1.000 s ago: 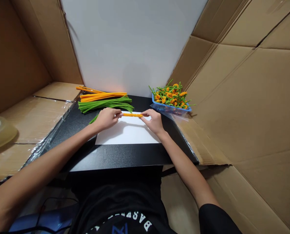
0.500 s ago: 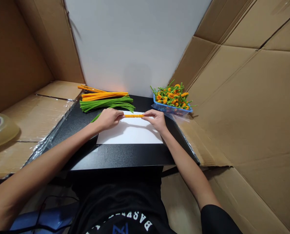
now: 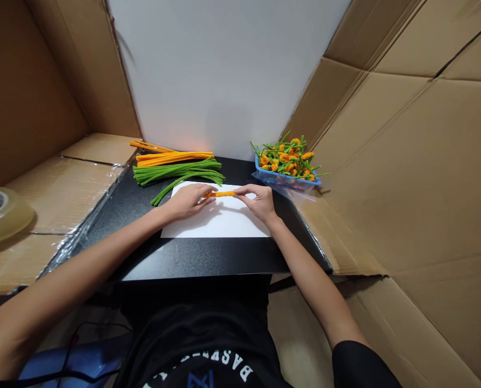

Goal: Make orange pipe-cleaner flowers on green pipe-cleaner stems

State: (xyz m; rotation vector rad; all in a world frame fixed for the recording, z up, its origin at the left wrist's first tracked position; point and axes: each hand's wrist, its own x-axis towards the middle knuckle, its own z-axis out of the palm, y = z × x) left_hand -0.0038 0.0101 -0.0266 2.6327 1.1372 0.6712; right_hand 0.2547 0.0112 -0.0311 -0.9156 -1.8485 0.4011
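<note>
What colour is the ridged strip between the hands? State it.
The ridged strip is orange, best seen in the head view.

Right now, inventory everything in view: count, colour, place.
Tabletop: 1, black, centre
Sheet: 1, white, on tabletop
Ribbed strip: 1, orange, over sheet
Orange strands: several, orange, tabletop left
Green strands: many, green, beside orange strands
Basket: 1, blue, tabletop right
Flower shapes: many, orange and green, in basket
Film: count unclear, clear, under basket
Tape roll: 1, yellowish, far left
Cardboard panels: several, brown, both sides
Backdrop: 1, white, behind
Cables: some, dark, lower left
Unclear item: 1, blue, lower left
Shirt: 1, black, bottom
Left hand: 1, bare, strip's left end
Right hand: 1, bare, strip's right end
</note>
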